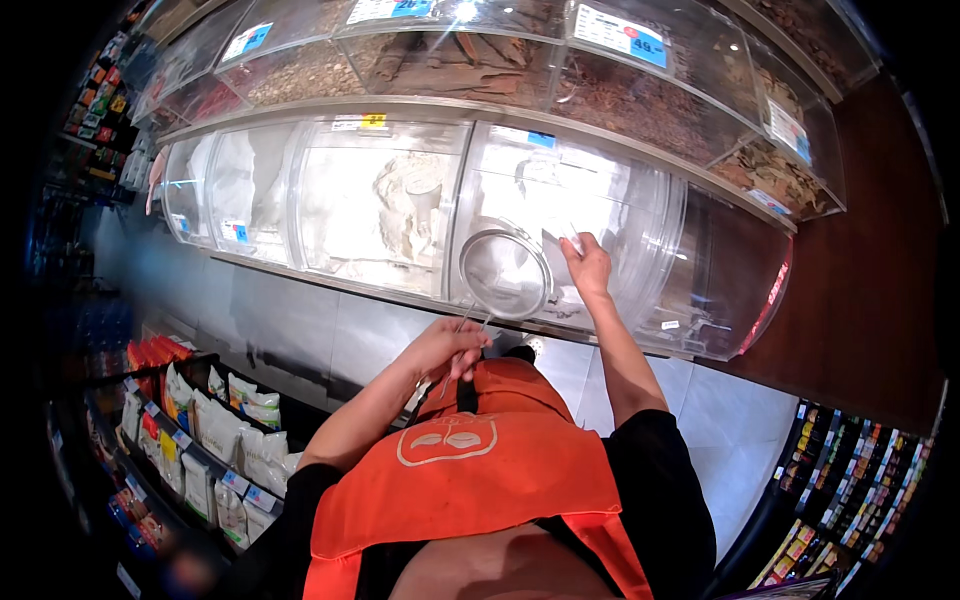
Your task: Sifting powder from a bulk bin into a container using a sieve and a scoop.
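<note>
A round wire-mesh strainer (505,273) with a metal rim lies over the front of a clear bulk bin. Its thin handle runs down to my left hand (456,348), whose fingers are closed around it. My right hand (589,264) is further right, over the same bin, gripping a small pale or clear object (575,238) that I cannot identify. Beneath both, the clear plastic bin (480,225) shows bright white contents blurred by glare. To its left, another clear bin (375,274) holds a pale powder-like heap (411,199).
Above runs a shelf edge (525,111) with clear boxes of dried goods, among them bark-like pieces (465,66). A dark brown panel (862,300) stands at the right. White packets (217,427) fill a rack at lower left; another stocked rack (847,487) is at lower right.
</note>
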The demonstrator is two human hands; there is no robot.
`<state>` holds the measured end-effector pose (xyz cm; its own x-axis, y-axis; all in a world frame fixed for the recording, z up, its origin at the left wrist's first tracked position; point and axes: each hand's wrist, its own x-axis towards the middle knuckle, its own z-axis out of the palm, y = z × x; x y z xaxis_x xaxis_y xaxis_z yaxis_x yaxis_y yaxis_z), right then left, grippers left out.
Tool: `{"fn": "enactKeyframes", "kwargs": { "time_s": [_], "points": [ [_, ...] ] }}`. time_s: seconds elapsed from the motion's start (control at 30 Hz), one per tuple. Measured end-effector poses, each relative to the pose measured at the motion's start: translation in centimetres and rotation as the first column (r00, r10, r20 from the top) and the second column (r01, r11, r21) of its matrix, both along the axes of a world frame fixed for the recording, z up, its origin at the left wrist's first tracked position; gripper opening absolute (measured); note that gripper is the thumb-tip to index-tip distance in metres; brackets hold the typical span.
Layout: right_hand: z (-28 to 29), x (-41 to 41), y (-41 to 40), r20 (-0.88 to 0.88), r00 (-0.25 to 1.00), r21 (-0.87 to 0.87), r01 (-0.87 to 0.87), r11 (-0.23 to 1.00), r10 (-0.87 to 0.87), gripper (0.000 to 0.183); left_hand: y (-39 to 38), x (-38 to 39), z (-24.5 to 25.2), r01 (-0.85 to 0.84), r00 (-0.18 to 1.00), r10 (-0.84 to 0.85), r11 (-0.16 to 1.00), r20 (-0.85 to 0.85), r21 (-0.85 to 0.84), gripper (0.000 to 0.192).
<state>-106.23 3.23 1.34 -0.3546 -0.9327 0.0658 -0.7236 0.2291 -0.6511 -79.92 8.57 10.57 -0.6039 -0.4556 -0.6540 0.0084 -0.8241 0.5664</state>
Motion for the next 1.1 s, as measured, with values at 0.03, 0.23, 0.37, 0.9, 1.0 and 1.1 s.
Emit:
{"fn": "enactKeyframes", "kwargs": {
  "time_s": [0.03, 0.23, 0.37, 0.9, 1.0, 1.1],
  "points": [
    [0.9, -0.3, 0.6, -0.006, 1.000, 0.000, 0.003, 1.000, -0.003, 0.035, -0.8, -0.8, -0.9, -0.021, 1.000, 0.021, 1.000, -0.004, 0.020, 0.013],
    [4.2, -1.1, 4.0, -0.367, 0.906, -0.105, -0.266, 0.958, 0.211, 0.027, -4.0, -5.6, -3.2, -0.095, 0.995, 0.095, 0.995, 0.010, -0.012, 0.016],
    [5.0, -1.3, 4.6, -0.662, 0.734, -0.065, -0.259, 0.964, 0.152, 0.030, -4.2, -6.6, -5.4, -0.123, 0.986, 0.119, 0.992, -0.115, -0.026, 0.015],
    [5.9, 1.4, 4.7, -0.164, 0.983, 0.127, -0.059, 0.990, 0.080, 0.015, -4.0, -7.5, -6.2, -0.162, 0.978, 0.134, 0.971, -0.159, -0.176, 0.016],
    [5.7, 0.0, 4.9, -0.284, 0.958, 0.243, 0.101, 0.965, -0.029, 0.018, -4.3, -6.7, -6.5, -0.214, 0.968, 0.188, 0.964, -0.164, -0.159, 0.016],
    [6.1, 1.8, 5.0, -0.366, 0.930, 0.218, 0.070, 0.973, 0.015, 0.017, -3.8, -7.2, -7.3, -0.257, 0.961, 0.238, 0.957, -0.139, -0.133, 0.014]
  ]
}}
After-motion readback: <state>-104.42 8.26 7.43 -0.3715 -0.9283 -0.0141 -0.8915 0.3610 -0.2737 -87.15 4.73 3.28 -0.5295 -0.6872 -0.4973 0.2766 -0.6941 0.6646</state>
